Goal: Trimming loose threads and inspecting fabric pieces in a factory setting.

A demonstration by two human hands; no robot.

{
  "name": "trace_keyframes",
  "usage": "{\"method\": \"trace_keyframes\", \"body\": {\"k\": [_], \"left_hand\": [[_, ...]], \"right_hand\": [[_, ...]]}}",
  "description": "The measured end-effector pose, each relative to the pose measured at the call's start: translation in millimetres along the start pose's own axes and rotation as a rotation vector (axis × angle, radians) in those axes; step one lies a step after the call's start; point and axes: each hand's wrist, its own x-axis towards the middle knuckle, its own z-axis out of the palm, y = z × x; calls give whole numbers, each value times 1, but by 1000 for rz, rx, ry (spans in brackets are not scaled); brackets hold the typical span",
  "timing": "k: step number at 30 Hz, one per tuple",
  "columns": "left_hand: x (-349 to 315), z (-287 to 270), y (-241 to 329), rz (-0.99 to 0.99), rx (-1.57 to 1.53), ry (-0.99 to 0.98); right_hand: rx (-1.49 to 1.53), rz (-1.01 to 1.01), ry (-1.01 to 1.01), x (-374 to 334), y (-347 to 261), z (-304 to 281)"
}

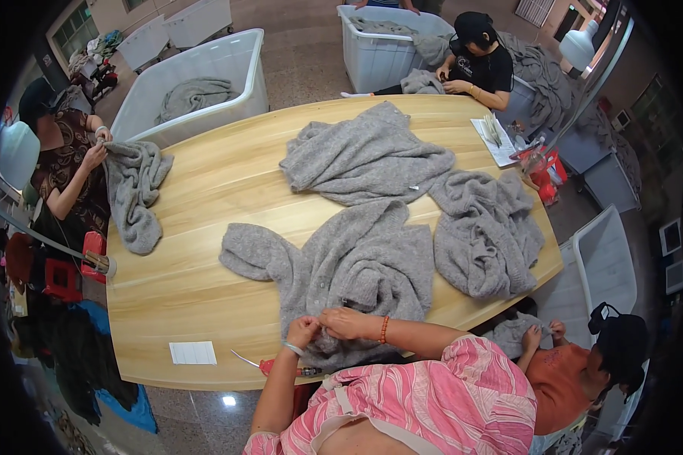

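Note:
A grey knitted cardigan (pixel 334 265) lies spread on the wooden table at the near edge, one sleeve stretched to the left. Small buttons show along its front edge. My left hand (pixel 302 331) pinches that edge low on the garment. Close beside it, my right hand (pixel 345 323) is closed on the same edge, an orange bead bracelet on its wrist. Whatever lies between the fingertips is too small to make out. Below my left wrist, a red-handled tool (pixel 267 367) with a thin pale tip rests at the table edge.
Two more grey garments, one behind (pixel 364 155) and one at right (pixel 484 235), lie on the wooden table (pixel 228 182). A white paper (pixel 193 353) sits at near left. Co-workers handle grey knits around the table. White bins (pixel 254 72) stand beyond; a lamp (pixel 578 47) overhangs far right.

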Motion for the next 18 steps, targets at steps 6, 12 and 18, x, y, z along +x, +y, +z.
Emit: {"method": "trace_keyframes", "body": {"k": [6,12,18], "left_hand": [[-15,0,24,-108,-282,-123],[-17,1,32,-119,-409,-162],[-20,4,36,-165,-418,-142]], "right_hand": [[41,64,56,1,-22,-17],[113,101,177,3,-19,-15],[100,83,204,3,-10,-8]]}}
